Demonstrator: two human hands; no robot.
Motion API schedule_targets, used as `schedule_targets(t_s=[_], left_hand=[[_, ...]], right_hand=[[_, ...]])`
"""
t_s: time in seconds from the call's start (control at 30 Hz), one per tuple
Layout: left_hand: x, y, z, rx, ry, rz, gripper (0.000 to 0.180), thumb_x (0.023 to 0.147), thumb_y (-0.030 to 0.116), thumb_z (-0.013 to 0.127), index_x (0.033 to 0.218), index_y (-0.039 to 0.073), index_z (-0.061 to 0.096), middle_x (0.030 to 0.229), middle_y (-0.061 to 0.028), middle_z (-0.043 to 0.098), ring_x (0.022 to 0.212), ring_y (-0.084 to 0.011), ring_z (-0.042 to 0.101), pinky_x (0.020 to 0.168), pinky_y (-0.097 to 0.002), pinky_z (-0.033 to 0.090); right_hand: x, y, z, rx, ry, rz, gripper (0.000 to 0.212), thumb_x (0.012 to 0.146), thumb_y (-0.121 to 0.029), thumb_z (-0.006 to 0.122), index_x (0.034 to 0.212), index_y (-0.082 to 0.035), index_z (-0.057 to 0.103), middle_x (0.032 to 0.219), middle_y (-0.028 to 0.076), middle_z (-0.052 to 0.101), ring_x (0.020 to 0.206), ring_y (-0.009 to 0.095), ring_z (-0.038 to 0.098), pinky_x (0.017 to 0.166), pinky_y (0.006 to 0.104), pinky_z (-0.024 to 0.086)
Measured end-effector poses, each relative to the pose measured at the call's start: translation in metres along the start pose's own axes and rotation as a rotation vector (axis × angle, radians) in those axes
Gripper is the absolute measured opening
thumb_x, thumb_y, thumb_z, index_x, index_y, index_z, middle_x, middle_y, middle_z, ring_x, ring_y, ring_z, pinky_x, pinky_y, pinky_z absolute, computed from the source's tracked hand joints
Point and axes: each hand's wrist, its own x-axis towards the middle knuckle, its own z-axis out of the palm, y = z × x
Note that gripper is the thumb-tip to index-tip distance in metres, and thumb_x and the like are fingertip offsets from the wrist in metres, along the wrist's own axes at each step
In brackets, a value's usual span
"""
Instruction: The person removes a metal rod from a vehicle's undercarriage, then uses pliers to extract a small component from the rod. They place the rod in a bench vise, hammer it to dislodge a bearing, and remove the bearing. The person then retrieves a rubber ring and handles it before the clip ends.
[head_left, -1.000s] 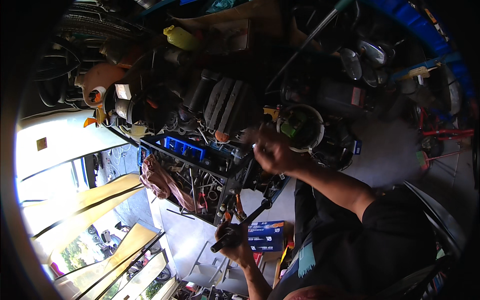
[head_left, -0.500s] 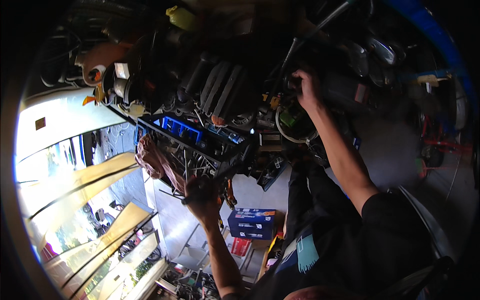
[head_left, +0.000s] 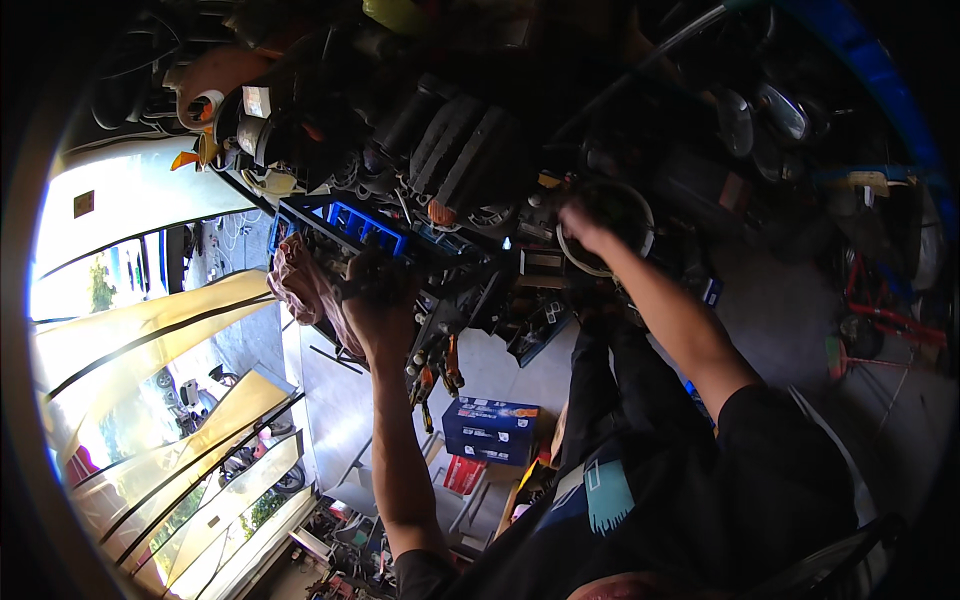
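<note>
My left hand [head_left: 378, 308] is raised over the near side of a black tool rack [head_left: 345, 238], its fingers curled round something dark that I cannot make out in the shadow. Beside it a crumpled brownish-pink cloth [head_left: 297, 282] hangs over the rack's left edge. Tools and metal parts fill the rack, and a blue tray [head_left: 366, 232] sits at its back. My right hand [head_left: 583, 224] is smeared by motion at the left side of a round tub with a pale rim [head_left: 651, 212]. Whether its fingers hold anything does not show.
Pliers with orange handles [head_left: 453, 360] hang off the rack's near side. A blue box [head_left: 488, 430] stands on the floor below, with a red box [head_left: 463, 474] near it. Dark parts crowd the bench behind. A red metal frame [head_left: 885, 318] is at the far right.
My left hand has moved up and away from me over the rack. The right hand has come down and slightly left, from dark parts at the back to the tub's rim.
</note>
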Motion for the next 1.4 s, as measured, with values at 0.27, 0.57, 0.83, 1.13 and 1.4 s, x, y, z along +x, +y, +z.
schedule_targets(t_s=[0.27, 0.57, 0.83, 1.13, 1.4], left_hand=[[0.033, 0.000, 0.018, 0.159, -0.048, 0.192, 0.041, 0.075, 0.003, 0.086, 0.112, 0.002, 0.068, 0.091, -0.0087, 0.075, 0.082, -0.0173, 0.071, 0.078, -0.0308, 0.058], [0.067, 0.019, 0.042, 0.119, -0.042, 0.246, 0.043, 0.074, 0.002, 0.088, 0.113, 0.002, 0.071, 0.096, -0.0089, 0.078, 0.088, -0.0155, 0.074, 0.082, -0.0313, 0.059], [0.080, 0.041, 0.053, 0.038, -0.171, 0.182, 0.042, 0.074, -0.004, 0.084, 0.112, 0.002, 0.068, 0.096, -0.0077, 0.077, 0.087, -0.0160, 0.073, 0.079, -0.0320, 0.060], [0.101, 0.030, 0.058, 0.162, -0.228, 0.272, 0.058, 0.070, 0.016, 0.096, 0.119, 0.002, 0.068, 0.113, -0.0138, 0.072, 0.107, -0.0300, 0.071, 0.090, -0.0408, 0.059], [0.108, 0.038, 0.078, 0.162, -0.190, 0.435, 0.062, 0.069, 0.024, 0.097, 0.118, -0.001, 0.069, 0.117, -0.0162, 0.064, 0.108, -0.0348, 0.065, 0.091, -0.0460, 0.056]], right_hand=[[-0.094, -0.137, -0.025, 0.329, 0.096, -0.566, 0.017, 0.096, -0.010, 0.057, 0.089, -0.008, 0.073, 0.084, 0.007, 0.071, 0.073, 0.015, 0.065, 0.068, 0.0326, 0.054], [-0.168, -0.068, 0.061, -0.673, -0.271, -1.196, 0.047, 0.092, 0.001, 0.055, 0.136, -0.007, 0.069, 0.131, 0.015, 0.073, 0.106, 0.030, 0.076, 0.090, 0.0378, 0.063], [-0.034, -0.007, 0.008, -0.083, -0.111, -0.169, 0.026, 0.086, 0.005, 0.054, 0.104, -0.004, 0.071, 0.079, 0.008, 0.067, 0.061, 0.019, 0.060, 0.051, 0.0326, 0.047], [-0.057, -0.105, -0.025, 0.508, 0.041, -0.487, 0.005, 0.090, -0.004, 0.061, 0.089, -0.006, 0.065, 0.086, 0.005, 0.064, 0.065, 0.014, 0.057, 0.058, 0.0283, 0.045], [-0.191, -0.159, 0.023, -0.157, 0.038, -1.006, 0.039, 0.094, -0.024, 0.066, 0.129, -0.006, 0.071, 0.110, 0.009, 0.068, 0.098, 0.022, 0.064, 0.089, 0.0349, 0.052]])
